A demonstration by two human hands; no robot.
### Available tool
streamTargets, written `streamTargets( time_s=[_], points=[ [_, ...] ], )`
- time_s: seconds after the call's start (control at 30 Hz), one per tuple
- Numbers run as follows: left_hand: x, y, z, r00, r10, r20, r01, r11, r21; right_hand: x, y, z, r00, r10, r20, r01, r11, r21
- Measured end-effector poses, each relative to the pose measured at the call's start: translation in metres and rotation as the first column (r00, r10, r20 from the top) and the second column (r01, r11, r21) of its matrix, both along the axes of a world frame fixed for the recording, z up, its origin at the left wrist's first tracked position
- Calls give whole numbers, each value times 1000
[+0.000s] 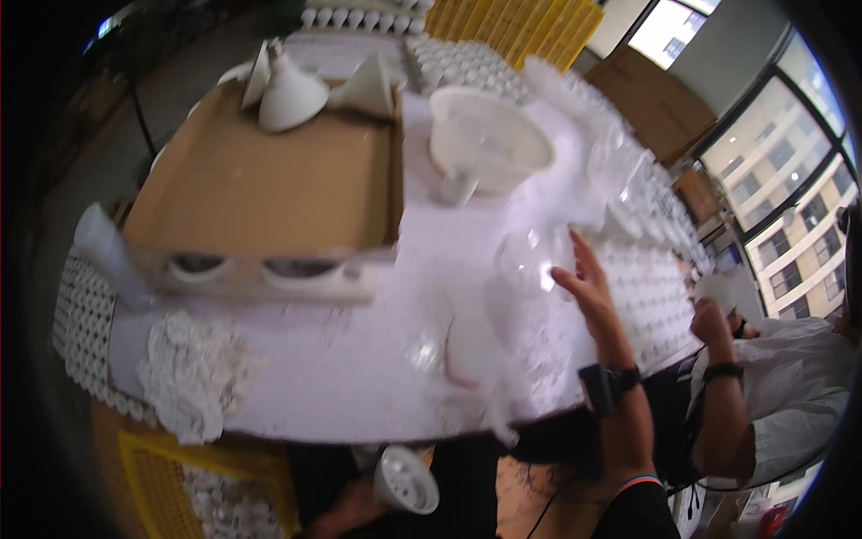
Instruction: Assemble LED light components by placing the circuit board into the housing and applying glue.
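Fingers of the right hand (590,295) spread, right of the cardboard tray (269,189), just beside clear plastic (523,258); contact unclear. Left hand (353,508) grips white lamp cup (409,480), nearside of tray. Likely a reaching step; a grasp would call for closing thumb toward fingers.

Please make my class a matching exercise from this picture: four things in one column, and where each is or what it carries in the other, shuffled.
Things:
1. Box
2. Cup-shaped part
3. White heap
4. Yellow basket

Places and states:
A. Crumpled, near the table's near left corner
B. Contains small pale pieces
C. In the left hand
D. Brown, with white cones at its far end

Pairs: 1-D, 2-C, 3-A, 4-B
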State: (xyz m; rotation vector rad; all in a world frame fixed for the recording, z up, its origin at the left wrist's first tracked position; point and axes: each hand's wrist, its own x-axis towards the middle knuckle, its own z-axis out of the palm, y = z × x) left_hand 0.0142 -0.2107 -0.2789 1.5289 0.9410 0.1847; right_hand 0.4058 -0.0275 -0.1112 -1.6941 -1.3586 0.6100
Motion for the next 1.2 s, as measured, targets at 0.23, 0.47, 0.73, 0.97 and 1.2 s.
streamTargets(
  time_s=[0.23, 0.47, 0.73, 0.97, 1.2],
  points=[
    [4, 7, 65, 992, 100, 81, -108, 989, 100, -131, -191, 14, 796, 543, -267, -592, 790, -160],
    [2, -5, 93, 994, 91, 58, -105, 943, 317, -166, -214, -11, 714, 667, -214, -696, 710, -111],
    [2, -12, 104, 995, 103, 2, -89, 849, 521, -170, -221, -20, 663, 711, -233, -741, 667, -75],
    [7, -13, 116, 997, 78, -21, -52, 817, 574, -168, -229, -35, 657, 718, -231, -743, 668, -35],
    [13, -17, 120, 994, -103, -48, 113, 872, 477, -176, -207, -24, 664, 726, -175, -725, 684, 87]
  ],
)
